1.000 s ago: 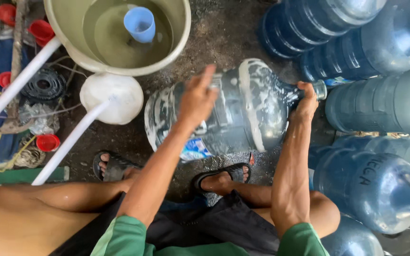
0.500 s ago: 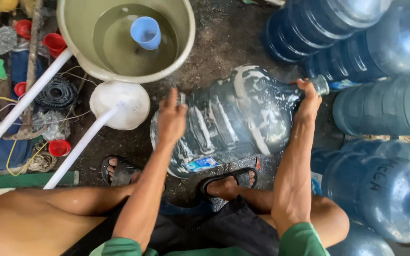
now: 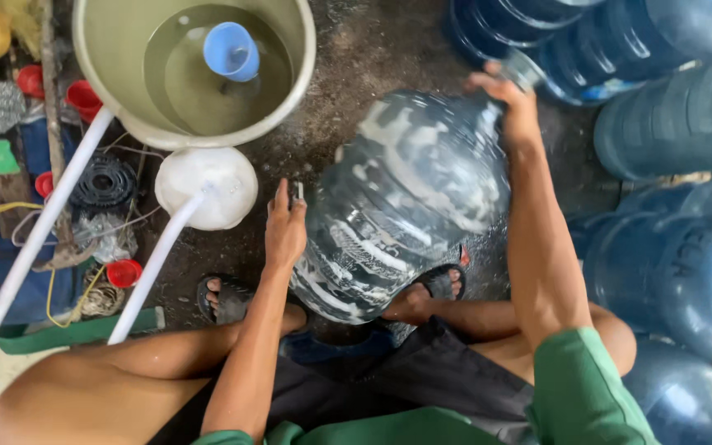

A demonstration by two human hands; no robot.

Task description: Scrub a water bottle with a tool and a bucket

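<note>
Head view: soapy, ribbed plastic jug [image 3: 409, 206] lies tilted on wet concrete between the sandalled feet. Left hand [image 3: 286, 227] presses flat, fingers extended, on its side; right hand [image 3: 508, 95] seems clamped around the blurred neck. Basin [image 3: 105, 99] cut off above.

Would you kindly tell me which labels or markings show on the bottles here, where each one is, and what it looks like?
Raised lettering: moulded into the blue water jug at the right edge, same blue, no print colour.
Soapy jug between left hand and right hand: blurred, no label can be made out.
No signs or screens.
</note>
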